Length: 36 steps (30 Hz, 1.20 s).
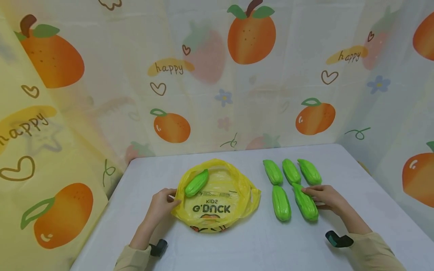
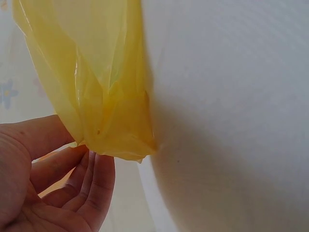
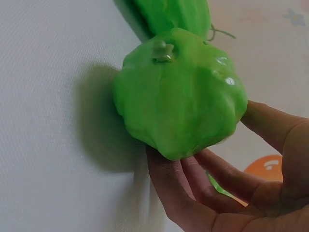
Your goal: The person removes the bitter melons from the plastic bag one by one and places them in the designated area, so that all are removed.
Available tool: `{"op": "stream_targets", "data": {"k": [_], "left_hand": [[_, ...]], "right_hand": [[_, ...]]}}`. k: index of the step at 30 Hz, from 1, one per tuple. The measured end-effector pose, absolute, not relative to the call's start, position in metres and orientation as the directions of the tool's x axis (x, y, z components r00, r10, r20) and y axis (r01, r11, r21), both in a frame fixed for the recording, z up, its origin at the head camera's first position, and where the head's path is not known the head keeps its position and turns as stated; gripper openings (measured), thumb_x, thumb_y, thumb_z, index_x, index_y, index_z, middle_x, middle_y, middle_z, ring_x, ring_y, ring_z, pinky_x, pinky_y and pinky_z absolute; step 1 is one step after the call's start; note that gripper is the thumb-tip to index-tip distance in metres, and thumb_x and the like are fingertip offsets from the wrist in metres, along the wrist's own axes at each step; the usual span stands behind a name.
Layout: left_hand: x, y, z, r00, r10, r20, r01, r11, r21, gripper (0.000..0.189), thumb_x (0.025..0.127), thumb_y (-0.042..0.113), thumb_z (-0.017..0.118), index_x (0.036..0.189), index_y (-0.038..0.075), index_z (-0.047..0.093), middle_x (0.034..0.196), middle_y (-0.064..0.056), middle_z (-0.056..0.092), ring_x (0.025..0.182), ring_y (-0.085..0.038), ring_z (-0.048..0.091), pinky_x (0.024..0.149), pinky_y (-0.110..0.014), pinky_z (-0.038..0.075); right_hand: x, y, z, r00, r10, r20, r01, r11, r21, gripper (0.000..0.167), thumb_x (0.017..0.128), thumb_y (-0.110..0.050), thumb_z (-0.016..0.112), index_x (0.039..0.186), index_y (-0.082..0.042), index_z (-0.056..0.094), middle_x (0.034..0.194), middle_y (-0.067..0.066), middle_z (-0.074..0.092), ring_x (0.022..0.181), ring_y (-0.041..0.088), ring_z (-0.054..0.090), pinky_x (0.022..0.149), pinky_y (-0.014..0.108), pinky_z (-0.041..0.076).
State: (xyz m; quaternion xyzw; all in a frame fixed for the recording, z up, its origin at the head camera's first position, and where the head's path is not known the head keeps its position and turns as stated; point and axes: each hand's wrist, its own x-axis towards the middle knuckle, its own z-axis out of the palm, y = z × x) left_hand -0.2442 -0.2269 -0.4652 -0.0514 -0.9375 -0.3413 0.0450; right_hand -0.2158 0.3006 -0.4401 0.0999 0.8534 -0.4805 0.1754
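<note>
On the table lies a yellow plastic bag, its mouth spread wide, with one green ribbed gourd inside at the left. My left hand pinches the bag's left rim between thumb and fingers; the left wrist view shows the gathered yellow film at the fingertips. To the right of the bag, my right hand holds the front right gourd of a group. In the right wrist view the thumb and fingers wrap around its blunt end, close over the white cloth.
Another gourd lies just left of the held one. Behind them are three more gourds: left, middle and right. A white cloth covers the table, and a fruit-print curtain hangs behind and at both sides.
</note>
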Motion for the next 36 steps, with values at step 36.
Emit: {"op": "stream_targets", "data": {"k": [36], "left_hand": [[-0.245, -0.228, -0.466, -0.991, 0.069, 0.115, 0.127, 0.752, 0.647, 0.037, 0.078, 0.010, 0.074, 0.113, 0.000, 0.067, 0.102, -0.011, 0.066, 0.082, -0.019, 0.062, 0.061, -0.025, 0.054]], "right_hand": [[-0.213, 0.295, -0.395, -0.977, -0.035, -0.208, 0.144, 0.612, -0.778, 0.074, 0.096, -0.045, 0.050, 0.136, 0.016, 0.036, 0.135, 0.034, 0.045, 0.117, 0.040, 0.055, 0.088, 0.038, 0.054]]}}
